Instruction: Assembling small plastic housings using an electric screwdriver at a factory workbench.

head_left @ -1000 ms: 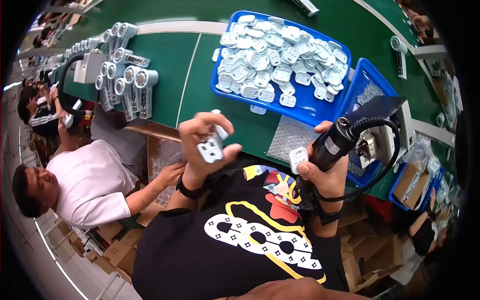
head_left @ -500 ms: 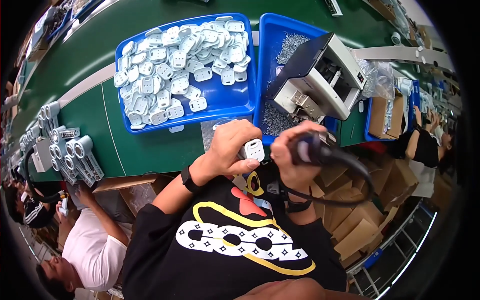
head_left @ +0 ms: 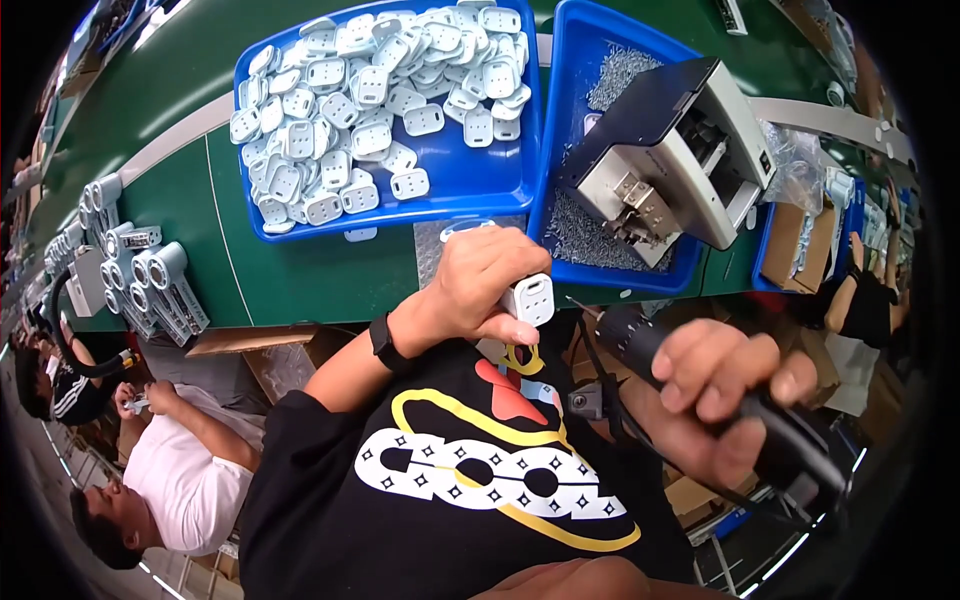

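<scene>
My left hand [head_left: 478, 285] is closed around a white plastic housing [head_left: 533, 302], whose rounded-square end with small holes faces me. My right hand [head_left: 712, 395] grips a black electric screwdriver [head_left: 632, 342], slightly smeared by motion. Its thin bit points up and left, a short way right of the housing and apart from it. Just above both hands, a screw feeder machine [head_left: 655, 150] with a dark top and pale sides stands in a blue tray [head_left: 570, 110] with loose screws. A piece of bubble wrap [head_left: 430, 250] lies beyond my left hand.
A blue tray [head_left: 475, 185] heaped with white plastic covers [head_left: 370, 85] stands on the green table [head_left: 225, 270]. Several white cylindrical-headed units [head_left: 165, 290] line the left. Cardboard [head_left: 255, 340] sits below the table edge. Co-workers [head_left: 190, 470] sit left and right.
My right hand has carried the screwdriver right and toward me from near the screw feeder, and its bit now shows. My left hand still holds the housing. The whole view has shifted slightly.
</scene>
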Motion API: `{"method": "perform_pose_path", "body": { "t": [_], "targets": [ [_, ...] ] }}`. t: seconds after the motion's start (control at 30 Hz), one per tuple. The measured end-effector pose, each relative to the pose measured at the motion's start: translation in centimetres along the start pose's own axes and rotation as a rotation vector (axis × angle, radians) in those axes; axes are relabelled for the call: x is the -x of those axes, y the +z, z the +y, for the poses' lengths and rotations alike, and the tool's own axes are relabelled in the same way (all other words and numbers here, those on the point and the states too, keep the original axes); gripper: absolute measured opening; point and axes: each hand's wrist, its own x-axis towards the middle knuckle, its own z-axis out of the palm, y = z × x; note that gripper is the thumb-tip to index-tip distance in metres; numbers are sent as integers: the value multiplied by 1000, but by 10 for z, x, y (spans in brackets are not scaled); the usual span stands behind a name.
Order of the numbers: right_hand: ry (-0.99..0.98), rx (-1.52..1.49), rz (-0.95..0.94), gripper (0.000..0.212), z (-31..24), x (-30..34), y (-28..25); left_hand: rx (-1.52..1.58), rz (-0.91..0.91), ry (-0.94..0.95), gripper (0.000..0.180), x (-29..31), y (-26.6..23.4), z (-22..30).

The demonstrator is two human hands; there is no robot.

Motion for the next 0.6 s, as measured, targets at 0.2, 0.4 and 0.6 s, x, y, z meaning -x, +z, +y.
{"method": "perform_pose_path", "body": {
  "t": [0.2, 0.4, 0.6],
  "targets": [
    [-16, 10, -200, 40, -8, -3, 19, -31, 11, -12, 67, 4, -2, 2],
    [17, -40, -267, 43, 5, -7, 15, -22, 3, 8, 66, 0, -1, 4],
    [-15, -19, -234, 41, 3, 3, 23, -13, 15, 10, 68, 0, 0, 3]
  ]
}}
